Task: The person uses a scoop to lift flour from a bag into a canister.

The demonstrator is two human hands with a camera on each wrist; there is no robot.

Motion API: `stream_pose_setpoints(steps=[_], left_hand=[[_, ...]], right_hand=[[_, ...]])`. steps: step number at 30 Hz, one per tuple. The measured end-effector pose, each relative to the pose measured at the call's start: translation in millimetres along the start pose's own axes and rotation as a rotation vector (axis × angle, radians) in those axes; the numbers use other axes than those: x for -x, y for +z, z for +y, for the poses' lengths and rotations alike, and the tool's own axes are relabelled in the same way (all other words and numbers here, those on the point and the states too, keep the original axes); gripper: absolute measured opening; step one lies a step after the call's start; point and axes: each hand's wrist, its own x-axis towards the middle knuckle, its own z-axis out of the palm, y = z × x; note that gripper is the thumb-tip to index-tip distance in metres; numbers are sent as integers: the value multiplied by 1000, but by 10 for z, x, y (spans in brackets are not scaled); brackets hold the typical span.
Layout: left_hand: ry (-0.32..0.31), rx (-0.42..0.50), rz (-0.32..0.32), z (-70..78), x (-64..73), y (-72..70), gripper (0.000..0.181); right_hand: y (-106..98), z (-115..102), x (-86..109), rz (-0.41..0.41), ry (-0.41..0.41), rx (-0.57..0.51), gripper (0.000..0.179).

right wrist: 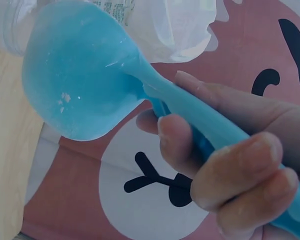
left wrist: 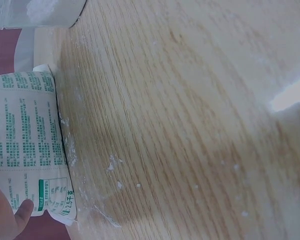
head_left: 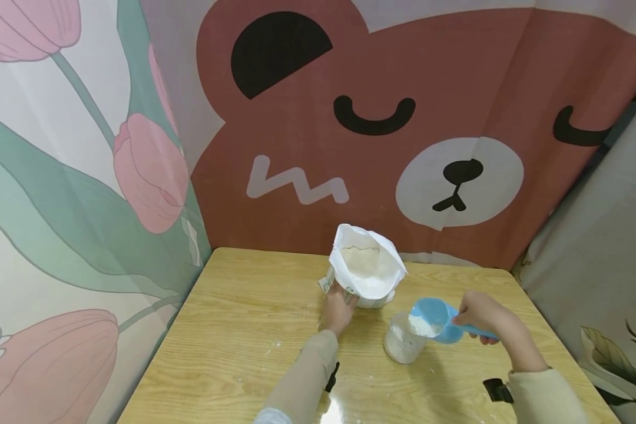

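An open white bag of flour (head_left: 384,287) with green print stands at the far side of the table. My left hand (head_left: 339,310) grips its lower left side; in the left wrist view a thumb lies against the printed bag (left wrist: 25,120). In my right hand (head_left: 481,313) is the handle of a blue scoop (head_left: 451,333). The scoop is tilted over the mouth of a clear jar (head_left: 403,347), with white flour (head_left: 423,325) at its lip. The jar holds some flour. The right wrist view shows curled fingers (right wrist: 240,170) round the handle and the scoop's underside (right wrist: 80,75).
Specks of flour are scattered over the wooden table (head_left: 233,330). A bear-print curtain (head_left: 297,129) hangs right behind the table, with a tulip-print curtain (head_left: 79,194) on the left. Pale fabric (head_left: 609,235) hangs at the right.
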Motion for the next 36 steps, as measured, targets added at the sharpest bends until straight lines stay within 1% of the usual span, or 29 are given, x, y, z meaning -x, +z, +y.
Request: stream_pose_setpoints(steps=[4, 11, 17, 23, 26, 31, 36], left_hand=[[-27, 2, -23, 16, 3, -11, 63], [-23, 15, -27, 28, 2, -16, 61], [-30, 20, -35, 34, 0, -23, 62], [-39, 23, -44, 33, 4, -22, 63], [-29, 25, -33, 32, 8, -21, 62], [-23, 23, -27, 25, 10, -16, 60], [-9, 26, -13, 22, 7, -11, 58]], right_hand=[[12, -37, -7, 11, -15, 50, 36], [13, -102, -29, 19, -16, 91, 41], [5, -171, -48, 45, -23, 165, 42], [8, -243, -47, 57, -28, 191, 43], [9, -267, -52, 54, -29, 211, 37], [19, -288, -63, 33, -6, 246, 20], [29, -316, -75, 29, -4, 286, 15]])
